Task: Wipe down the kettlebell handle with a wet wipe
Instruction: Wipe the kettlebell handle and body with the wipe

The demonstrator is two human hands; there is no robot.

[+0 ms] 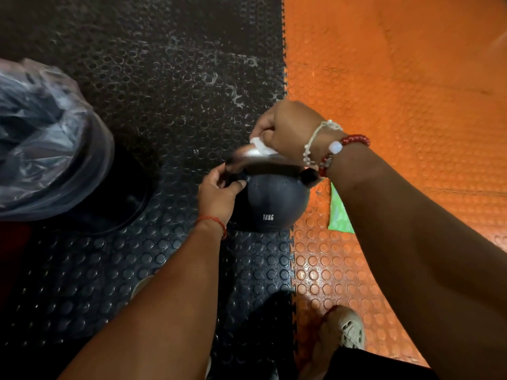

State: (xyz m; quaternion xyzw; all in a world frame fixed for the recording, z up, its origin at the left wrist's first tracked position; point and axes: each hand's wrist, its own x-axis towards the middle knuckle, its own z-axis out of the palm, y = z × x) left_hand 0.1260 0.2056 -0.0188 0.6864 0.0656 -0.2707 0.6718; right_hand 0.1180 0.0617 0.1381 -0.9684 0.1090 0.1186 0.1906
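hands point(219, 193) gripping, kettlebell handle point(247, 156) running left-right

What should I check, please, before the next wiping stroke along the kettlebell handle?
1. Wet wipe pressed on the kettlebell handle by the right hand: ok.
2. Left hand steadying the handle's left end: ok.
3. Kettlebell resting on the floor mats: ok.
4. Handle's right end already wiped: cannot tell, the wrist hides it.
5. Wipe still moist: cannot tell.
6. Green packet nearby: ok, lying right of the kettlebell.
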